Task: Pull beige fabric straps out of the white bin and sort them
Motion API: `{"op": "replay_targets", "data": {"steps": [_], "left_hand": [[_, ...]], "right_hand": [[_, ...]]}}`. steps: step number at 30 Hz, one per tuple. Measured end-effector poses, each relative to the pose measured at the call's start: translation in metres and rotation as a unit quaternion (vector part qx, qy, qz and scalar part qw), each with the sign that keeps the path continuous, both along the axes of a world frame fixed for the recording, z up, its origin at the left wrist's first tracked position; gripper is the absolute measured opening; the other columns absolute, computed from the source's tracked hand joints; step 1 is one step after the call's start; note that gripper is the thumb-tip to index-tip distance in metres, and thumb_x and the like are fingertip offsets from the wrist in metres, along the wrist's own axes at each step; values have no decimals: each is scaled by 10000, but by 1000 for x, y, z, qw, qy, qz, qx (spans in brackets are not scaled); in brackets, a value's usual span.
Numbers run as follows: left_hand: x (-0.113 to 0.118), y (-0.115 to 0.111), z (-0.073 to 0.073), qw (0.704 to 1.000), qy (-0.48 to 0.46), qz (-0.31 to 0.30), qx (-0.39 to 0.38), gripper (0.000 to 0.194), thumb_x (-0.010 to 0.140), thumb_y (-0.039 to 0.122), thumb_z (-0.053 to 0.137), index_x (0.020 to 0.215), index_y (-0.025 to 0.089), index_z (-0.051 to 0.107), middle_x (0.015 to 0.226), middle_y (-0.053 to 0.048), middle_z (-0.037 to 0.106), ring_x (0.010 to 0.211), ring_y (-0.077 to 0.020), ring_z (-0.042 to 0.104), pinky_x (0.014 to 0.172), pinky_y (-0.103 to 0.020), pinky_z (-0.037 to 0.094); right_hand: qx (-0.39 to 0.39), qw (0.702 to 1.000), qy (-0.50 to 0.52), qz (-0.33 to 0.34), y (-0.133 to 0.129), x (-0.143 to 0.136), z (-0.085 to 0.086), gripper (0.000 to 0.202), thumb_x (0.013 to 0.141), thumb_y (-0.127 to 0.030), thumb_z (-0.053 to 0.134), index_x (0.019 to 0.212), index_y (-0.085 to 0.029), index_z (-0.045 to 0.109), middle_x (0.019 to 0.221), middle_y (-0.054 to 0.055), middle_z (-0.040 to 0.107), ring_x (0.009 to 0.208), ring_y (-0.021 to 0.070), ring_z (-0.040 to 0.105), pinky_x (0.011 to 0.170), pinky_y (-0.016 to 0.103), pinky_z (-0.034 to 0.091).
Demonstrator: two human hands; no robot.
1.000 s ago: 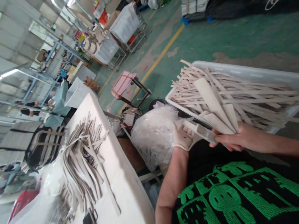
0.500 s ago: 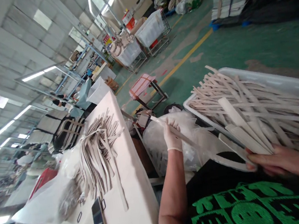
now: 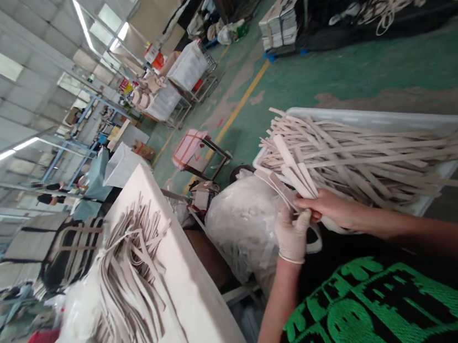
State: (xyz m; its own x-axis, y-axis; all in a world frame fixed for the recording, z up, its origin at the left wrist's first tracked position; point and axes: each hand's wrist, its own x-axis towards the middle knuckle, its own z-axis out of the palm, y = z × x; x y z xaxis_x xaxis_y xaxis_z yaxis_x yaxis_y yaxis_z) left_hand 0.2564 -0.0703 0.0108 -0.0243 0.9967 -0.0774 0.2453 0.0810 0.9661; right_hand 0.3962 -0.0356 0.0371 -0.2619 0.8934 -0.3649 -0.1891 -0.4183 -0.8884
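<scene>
My right hand (image 3: 329, 208), bare, is closed around a bunch of pale beige fabric straps (image 3: 296, 171) whose flat ends fan upward. Touching it is my left hand (image 3: 292, 235), in a white glove, its fingers pinched on a strap (image 3: 272, 181) beside the bunch. A loop of strap hangs below the two hands. Just beyond them stands a white plastic bin (image 3: 376, 117) heaped with long loose straps (image 3: 360, 150), some reaching over its rim.
On my left a pale table (image 3: 204, 308) bears a tied bundle of straps (image 3: 132, 283). Clear plastic bags (image 3: 243, 220) fill the space between table and bin. A small pink-topped stool (image 3: 188, 148) stands ahead. Farther off are wheeled carts (image 3: 188, 65) and a person (image 3: 50, 196).
My left hand has come right and back toward me, from out along the stretched strap to beside my right hand. The view has turned right.
</scene>
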Motion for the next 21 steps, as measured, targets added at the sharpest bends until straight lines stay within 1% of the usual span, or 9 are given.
{"op": "replay_targets", "data": {"steps": [2, 5, 7, 9, 12, 14, 16, 18, 21], "left_hand": [[3, 1, -4, 998, 48, -16, 32, 406, 924, 516, 722, 1236, 256, 744, 1002, -66, 795, 976, -253, 746, 951, -403, 610], [3, 3, -7, 995, 85, -29, 53, 341, 992, 397, 622, 1286, 251, 715, 1055, -80, 799, 1001, -248, 754, 977, -401, 596], [-1, 4, -8, 995, 70, -51, 44, 376, 1033, 356, 527, 1363, 247, 670, 1109, -91, 795, 980, -232, 765, 939, -386, 606], [-6, 4, -8, 995, 50, -84, 32, 405, 1049, 342, 472, 1404, 240, 640, 1105, -94, 792, 927, -214, 768, 893, -375, 616], [-13, 2, -10, 989, 55, -134, 13, 397, 1035, 340, 484, 1368, 220, 664, 996, -79, 793, 850, -205, 752, 879, -385, 614], [-16, 0, -9, 985, 57, -162, -6, 402, 1025, 349, 493, 1353, 206, 678, 931, -69, 788, 795, -203, 735, 855, -391, 613], [-15, -2, -4, 982, 56, -180, -22, 391, 1014, 382, 520, 1308, 203, 707, 903, -65, 784, 776, -209, 723, 844, -395, 610], [-12, -2, 5, 982, 58, -176, -21, 371, 982, 432, 602, 1250, 213, 737, 939, -71, 791, 846, -230, 727, 899, -407, 600], [-2, 2, 24, 989, 22, -146, -3, 409, 930, 510, 701, 1221, 228, 750, 1043, -90, 797, 1005, -266, 723, 1002, -419, 566]], "right_hand": [[3, 1000, -7, -9, -1, 2, -1, 539, 611, -669, 818, 643, -222, 519, 508, -48, 444, 484, 91, 388, 476, 253, 322], [30, 998, -55, -16, 1, 9, 0, 511, 648, -662, 799, 648, -225, 533, 484, -58, 418, 465, 93, 374, 459, 256, 315], [54, 993, -102, -33, 7, 17, 5, 466, 657, -626, 815, 737, -209, 624, 514, -53, 468, 463, 95, 383, 451, 253, 312], [63, 989, -122, -47, 15, 27, 14, 476, 655, -586, 837, 890, -194, 704, 565, -50, 527, 462, 93, 391, 445, 250, 310], [55, 995, -77, -31, 26, 42, 30, 558, 654, -540, 851, 1055, -175, 719, 579, -62, 529, 456, 83, 374, 434, 240, 298], [58, 997, -51, -7, 32, 48, 39, 508, 645, -509, 861, 990, -169, 709, 559, -69, 503, 455, 74, 362, 431, 234, 292], [69, 996, -61, -5, 35, 50, 44, 405, 648, -490, 861, 826, -183, 664, 539, -64, 491, 449, 67, 362, 431, 232, 300], [84, 992, -98, -9, 34, 49, 44, 373, 686, -485, 835, 695, -199, 595, 521, -50, 495, 438, 70, 379, 436, 237, 313], [111, 982, -153, 10, 26, 44, 41, 373, 723, -492, 787, 626, -205, 569, 502, -27, 527, 433, 91, 428, 446, 246, 333]]}}
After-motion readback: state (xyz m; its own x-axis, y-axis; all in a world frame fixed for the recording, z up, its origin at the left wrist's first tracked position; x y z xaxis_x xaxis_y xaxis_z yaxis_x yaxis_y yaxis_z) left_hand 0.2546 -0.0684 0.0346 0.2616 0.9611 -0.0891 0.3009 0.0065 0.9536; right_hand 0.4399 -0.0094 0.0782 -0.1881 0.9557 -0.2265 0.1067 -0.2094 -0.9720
